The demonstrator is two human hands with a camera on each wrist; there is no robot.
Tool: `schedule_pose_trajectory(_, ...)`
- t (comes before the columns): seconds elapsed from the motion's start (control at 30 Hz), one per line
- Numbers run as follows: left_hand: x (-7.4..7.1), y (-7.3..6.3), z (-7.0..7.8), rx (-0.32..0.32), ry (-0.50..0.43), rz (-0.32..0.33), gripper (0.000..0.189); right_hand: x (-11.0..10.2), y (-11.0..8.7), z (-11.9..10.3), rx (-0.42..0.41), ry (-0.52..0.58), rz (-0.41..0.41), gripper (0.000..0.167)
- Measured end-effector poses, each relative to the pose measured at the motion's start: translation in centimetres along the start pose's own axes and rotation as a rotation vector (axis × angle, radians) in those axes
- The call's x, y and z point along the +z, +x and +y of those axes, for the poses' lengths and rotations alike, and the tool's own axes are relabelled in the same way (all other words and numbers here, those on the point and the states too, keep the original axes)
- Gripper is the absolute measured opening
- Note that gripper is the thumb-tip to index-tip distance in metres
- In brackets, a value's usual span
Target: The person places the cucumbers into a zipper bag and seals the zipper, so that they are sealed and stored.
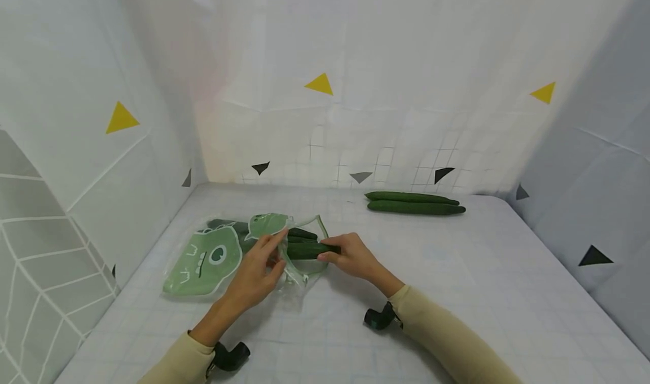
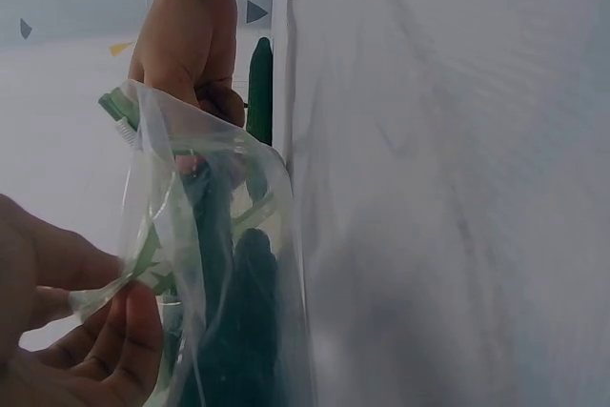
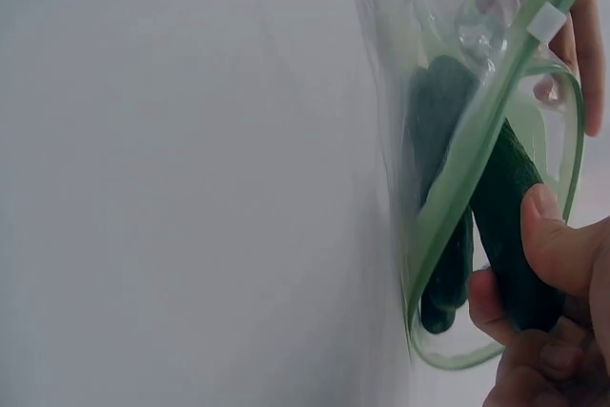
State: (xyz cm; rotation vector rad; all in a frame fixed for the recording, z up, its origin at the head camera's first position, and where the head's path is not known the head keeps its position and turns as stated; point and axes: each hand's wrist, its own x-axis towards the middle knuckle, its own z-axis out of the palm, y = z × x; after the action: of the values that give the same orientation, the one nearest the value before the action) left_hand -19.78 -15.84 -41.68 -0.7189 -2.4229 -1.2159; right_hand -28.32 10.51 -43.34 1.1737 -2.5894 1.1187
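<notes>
The zip bag [image 1: 203, 265] is lying on the worktop [image 1: 457, 305] with its mouth facing right, and your left hand [image 1: 258, 274] is pinching its rim between thumb and fingers. At the bag's mouth, your right hand [image 1: 355, 255] is clamping the held cucumber [image 1: 304, 251] by its near end, thumb on one side and fingers curling round the other. That cucumber is passing through the bag's opening; its far end is disappearing behind your left hand and the folded film. Inside the bag, the packed cucumbers [image 3: 448, 278] are lying beside it, but the green print and cloudy film are covering them, so you cannot be sure of their number. Beyond the bag and to its right, two loose cucumbers [image 1: 416, 207] are lying side by side, well apart from it. The left wrist view is cutting off part of your left hand and blurring the bag's contents.
</notes>
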Motion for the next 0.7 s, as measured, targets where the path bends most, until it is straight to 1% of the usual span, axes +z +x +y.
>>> schedule_pose_trajectory(0.23, 0.0, 0.1, -0.1, 0.004, 0.004, 0.008, 0.071, 1.1, 1.0, -0.2, -0.005, 0.018, 0.010, 0.036)
schedule_pose_trajectory(0.43, 0.0, 0.1, -0.3, 0.019, 0.030, 0.029, 0.071, 1.9, 1.7, -0.9, 0.011, 0.006, 0.001, 0.038)
schedule_pose_trajectory(0.7, 0.1, 0.1, -0.3, 0.009, 0.031, 0.017, 0.071, 3.0, 2.4, -1.6, 0.023, -0.002, -0.003, 0.038)
